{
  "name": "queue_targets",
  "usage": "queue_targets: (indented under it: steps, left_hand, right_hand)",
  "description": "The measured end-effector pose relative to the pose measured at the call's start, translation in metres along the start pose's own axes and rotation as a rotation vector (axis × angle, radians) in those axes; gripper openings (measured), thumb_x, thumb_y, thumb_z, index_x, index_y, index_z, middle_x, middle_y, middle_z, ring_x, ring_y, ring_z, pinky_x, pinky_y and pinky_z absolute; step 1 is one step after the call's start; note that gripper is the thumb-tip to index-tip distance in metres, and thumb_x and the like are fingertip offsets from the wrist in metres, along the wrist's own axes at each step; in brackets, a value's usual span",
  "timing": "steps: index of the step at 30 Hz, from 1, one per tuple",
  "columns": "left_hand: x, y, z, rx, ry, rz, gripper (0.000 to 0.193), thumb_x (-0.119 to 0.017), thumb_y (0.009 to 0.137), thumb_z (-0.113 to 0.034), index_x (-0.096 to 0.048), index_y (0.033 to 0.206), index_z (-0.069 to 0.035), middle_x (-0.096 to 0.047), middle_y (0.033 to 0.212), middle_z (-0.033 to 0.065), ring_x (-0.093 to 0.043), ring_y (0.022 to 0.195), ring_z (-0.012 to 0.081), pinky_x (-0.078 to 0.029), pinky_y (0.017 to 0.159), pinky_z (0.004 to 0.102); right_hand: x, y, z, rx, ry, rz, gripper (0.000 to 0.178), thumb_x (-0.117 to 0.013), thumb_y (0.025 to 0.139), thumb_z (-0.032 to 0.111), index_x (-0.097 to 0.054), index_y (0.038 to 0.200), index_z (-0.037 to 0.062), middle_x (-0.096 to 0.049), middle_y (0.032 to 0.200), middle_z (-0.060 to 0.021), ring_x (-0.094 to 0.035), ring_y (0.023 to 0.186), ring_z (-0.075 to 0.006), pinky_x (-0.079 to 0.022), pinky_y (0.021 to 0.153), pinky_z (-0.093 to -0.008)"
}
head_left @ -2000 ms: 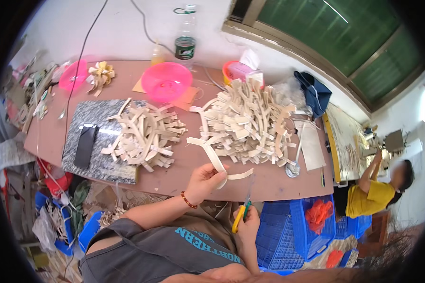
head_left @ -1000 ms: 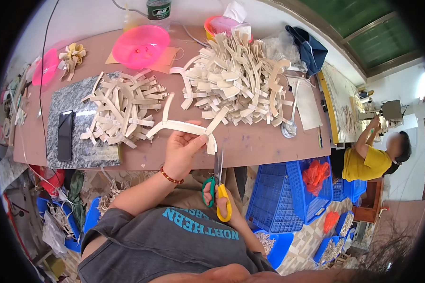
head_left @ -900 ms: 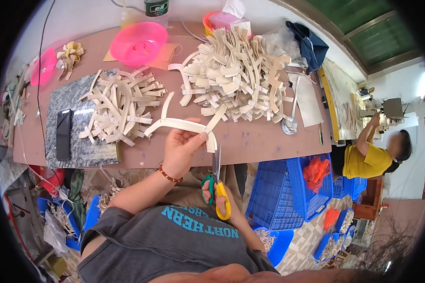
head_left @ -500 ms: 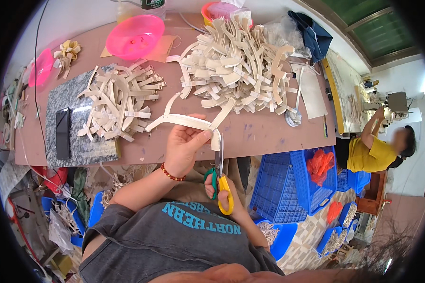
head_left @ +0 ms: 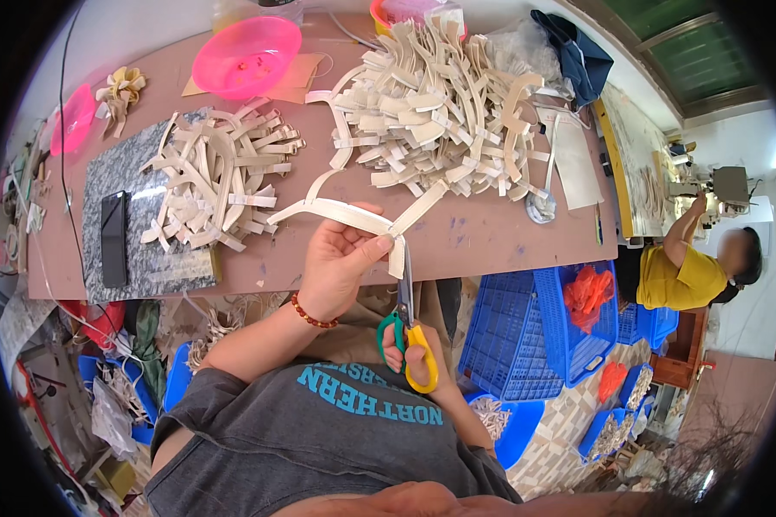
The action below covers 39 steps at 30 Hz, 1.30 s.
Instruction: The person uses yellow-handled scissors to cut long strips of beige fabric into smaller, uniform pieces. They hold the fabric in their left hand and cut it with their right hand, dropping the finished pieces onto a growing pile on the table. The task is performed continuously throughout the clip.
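Observation:
A cream stitched strap piece (head_left: 341, 212) with several branches is pinched between the thumb and fingers of my left hand (head_left: 347, 263), just above the table's front edge. My right hand (head_left: 416, 351) grips scissors (head_left: 422, 362) with one green and one yellow handle. Their blades point up beside the strap end hanging below my left fingertips; whether they touch it I cannot tell. Beyond my hands lies a large heap of similar cream strap pieces (head_left: 440, 112). A smaller heap of strap pieces (head_left: 220, 177) rests on a grey speckled stone slab (head_left: 108, 177) to the left.
A black phone (head_left: 114, 239) lies on the slab. Pink bowls (head_left: 247, 57) stand at the back of the brown table (head_left: 491, 246). Blue crates (head_left: 504, 340) sit on the floor to the right. Farther right, a person in a yellow shirt (head_left: 685, 276) reaches toward a machine.
The scissors and my right hand have shifted slightly right. My left hand keeps its pinch on the strap piece, with little movement.

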<state>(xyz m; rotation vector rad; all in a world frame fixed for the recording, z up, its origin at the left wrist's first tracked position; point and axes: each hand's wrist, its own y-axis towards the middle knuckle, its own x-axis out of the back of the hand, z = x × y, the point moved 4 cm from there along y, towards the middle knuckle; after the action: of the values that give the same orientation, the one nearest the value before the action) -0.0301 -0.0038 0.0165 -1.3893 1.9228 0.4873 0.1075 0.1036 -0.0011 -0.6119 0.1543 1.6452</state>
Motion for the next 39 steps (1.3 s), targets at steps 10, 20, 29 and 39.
queue_targets:
  steps: [10, 20, 29, 39]
  left_hand:
    - [0.003, 0.006, -0.008, 0.074, 0.081, 0.13, 0.033, -0.063, 0.08, 0.004, -0.051, 0.111, -0.001, -0.063, 0.094, 0.0074, -0.061, 0.083, 0.0136, -0.052, 0.071, 0.027]
    - [0.004, 0.004, -0.002, -0.008, 0.118, 0.138, 0.031, -0.062, 0.081, 0.004, -0.051, 0.11, 0.0, -0.062, 0.098, 0.0079, -0.061, 0.088, 0.0136, -0.053, 0.076, 0.0281]
    - [0.003, 0.005, -0.006, 0.034, 0.11, 0.174, 0.031, -0.062, 0.081, 0.005, -0.051, 0.11, 0.0, -0.061, 0.097, 0.0073, -0.061, 0.087, 0.0132, -0.053, 0.075, 0.0278]
    - [0.002, 0.003, -0.006, -0.003, 0.115, 0.195, 0.031, -0.062, 0.081, 0.005, -0.052, 0.109, -0.001, -0.061, 0.097, 0.0069, -0.06, 0.087, 0.0126, -0.052, 0.077, 0.0276]
  right_hand:
    - [0.014, -0.013, 0.001, -0.078, -0.127, -0.064, 0.035, -0.062, 0.085, 0.036, -0.053, 0.085, 0.0025, -0.046, 0.073, 0.0017, -0.04, 0.055, -0.0035, -0.032, 0.05, -0.018]
    - [0.013, -0.011, 0.005, -0.027, -0.261, -0.101, 0.035, -0.058, 0.088, 0.038, -0.054, 0.086, 0.0029, -0.045, 0.08, 0.0009, -0.042, 0.064, -0.0044, -0.034, 0.057, -0.0189]
    - [0.015, -0.013, 0.003, -0.04, -0.23, -0.094, 0.034, -0.058, 0.088, 0.036, -0.054, 0.085, 0.0023, -0.046, 0.08, -0.0003, -0.043, 0.065, -0.0049, -0.034, 0.057, -0.0198]
    - [0.015, -0.015, 0.0, -0.063, -0.274, -0.14, 0.029, -0.062, 0.086, 0.03, -0.053, 0.087, 0.0027, -0.046, 0.077, 0.0006, -0.044, 0.063, -0.0055, -0.037, 0.059, -0.0196]
